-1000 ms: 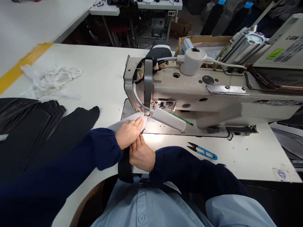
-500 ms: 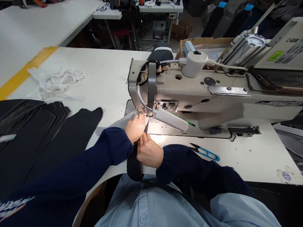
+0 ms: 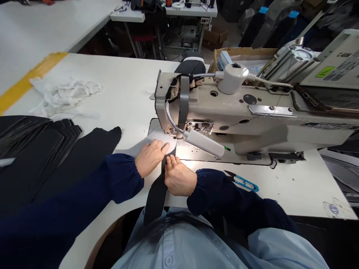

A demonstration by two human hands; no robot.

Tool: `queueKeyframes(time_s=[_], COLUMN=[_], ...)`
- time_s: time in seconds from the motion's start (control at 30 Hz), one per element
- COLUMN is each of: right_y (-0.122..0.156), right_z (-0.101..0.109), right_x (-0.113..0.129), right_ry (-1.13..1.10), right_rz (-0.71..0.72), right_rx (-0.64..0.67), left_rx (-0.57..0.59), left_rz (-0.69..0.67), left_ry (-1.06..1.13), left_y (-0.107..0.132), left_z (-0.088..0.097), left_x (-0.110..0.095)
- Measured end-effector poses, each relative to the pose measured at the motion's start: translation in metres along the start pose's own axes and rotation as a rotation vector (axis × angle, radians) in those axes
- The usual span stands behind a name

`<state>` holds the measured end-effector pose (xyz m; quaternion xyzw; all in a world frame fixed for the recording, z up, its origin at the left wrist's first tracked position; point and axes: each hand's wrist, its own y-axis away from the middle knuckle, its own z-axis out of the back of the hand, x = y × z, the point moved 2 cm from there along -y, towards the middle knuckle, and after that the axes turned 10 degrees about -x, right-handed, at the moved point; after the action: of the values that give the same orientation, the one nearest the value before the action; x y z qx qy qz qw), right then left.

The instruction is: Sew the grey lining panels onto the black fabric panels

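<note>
My left hand (image 3: 151, 156) lies fairly flat on a white fabric piece (image 3: 155, 137), its thumb apart from its fingers, just left of the sewing machine's (image 3: 224, 101) needle area. A black fabric strip (image 3: 157, 192) runs from under the presser area towards me and hangs over the table's front edge. On this strip my right hand (image 3: 180, 176) is closed, fingertips together at its edge; its thumb is hidden. The white piece overlaps the strip near the needle. The needle itself is hidden behind a white lamp (image 3: 204, 142).
Blue thread snips (image 3: 245, 182) lie right of my right hand. Stacked black fabric pieces (image 3: 53, 157) cover the table's left side, with a tangle of white strips (image 3: 73, 91) behind them. A cardboard box (image 3: 241, 52) stands behind the machine.
My left hand has moved left and slightly back from the needle, uncovering more of the white piece. The strip's near end has swung left. My right hand stays nearly in place.
</note>
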<state>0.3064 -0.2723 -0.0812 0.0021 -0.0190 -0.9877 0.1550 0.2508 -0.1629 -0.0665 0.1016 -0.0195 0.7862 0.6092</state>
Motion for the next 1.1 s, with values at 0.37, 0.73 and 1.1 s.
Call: queueKeyframes(time_s=[0.37,0.73,1.1], right_y=[0.003,0.013,0.018], right_z=[0.002,-0.013,-0.037], right_x=[0.001,0.021,0.046], right_ry=[-0.107,-0.056,-0.157], right_rz=[-0.027,-0.027,-0.175], right_rx=[0.013,-0.14,-0.217], left_rx=[0.009,0.213,0.228], left_rz=[0.018,-0.09,0.018], left_ry=[0.016,0.034,0.157], left_y=[0.011,0.012,0.011], left_z=[0.007,0.02,0.015], left_x=[0.008,-0.003,-0.017])
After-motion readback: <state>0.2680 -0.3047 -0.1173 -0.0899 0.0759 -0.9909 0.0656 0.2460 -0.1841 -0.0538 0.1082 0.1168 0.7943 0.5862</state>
